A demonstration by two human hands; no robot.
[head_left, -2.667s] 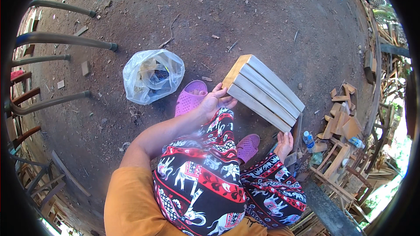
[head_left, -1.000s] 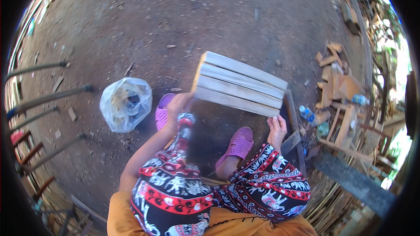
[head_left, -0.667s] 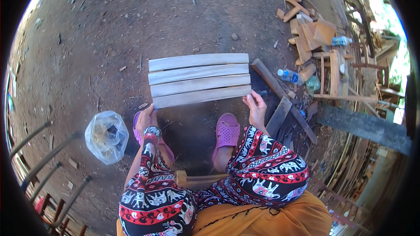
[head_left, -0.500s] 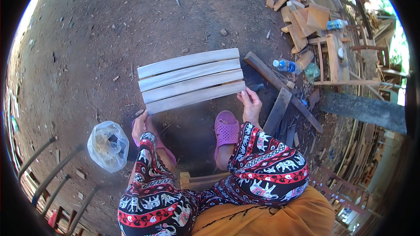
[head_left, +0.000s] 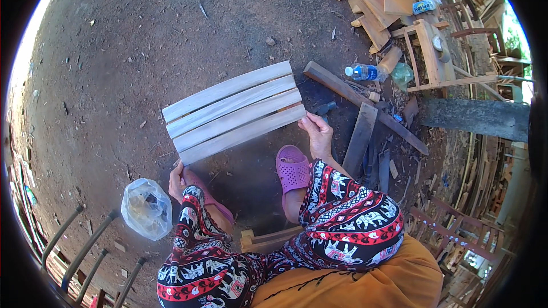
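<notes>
Slanting across: a slatted wooden panel [head_left: 234,111], four pale slats side by side with dark gaps, its left end nearer the person than its right; whether its far edge meets the dirt ground [head_left: 188,28] I can't tell from here.
Right hand [head_left: 317,134]: thumb and fingers pinching the panel's near right corner.
Left hand [head_left: 177,182]: touching the near left corner; the grip is half hidden, so I can't tell how the fingers close.
Slippers: purple and perforated, the right one [head_left: 293,174] just short of the panel's near edge, the left one [head_left: 208,194] beside the left hand.
Clothing: patterned trousers [head_left: 357,217] with white elephants and red bands, mustard cloth [head_left: 354,276] at the waist.
Between the legs: a pale wooden piece [head_left: 268,240], mostly covered.
Plastic bag [head_left: 146,208]: see-through, with scraps inside, on the ground near the left hand.
Dark timber: a long beam [head_left: 349,95] lying beyond the right hand, a grey board [head_left: 361,140] with its end against it.
Bottle [head_left: 365,72]: clear with a blue label, on its side near the beam.
Offcut heap [head_left: 379,8]: toward the far right edge of the ground, with a wooden frame [head_left: 431,51] near it.
Tubular legs [head_left: 87,247]: toward the near left edge of the ground.
</notes>
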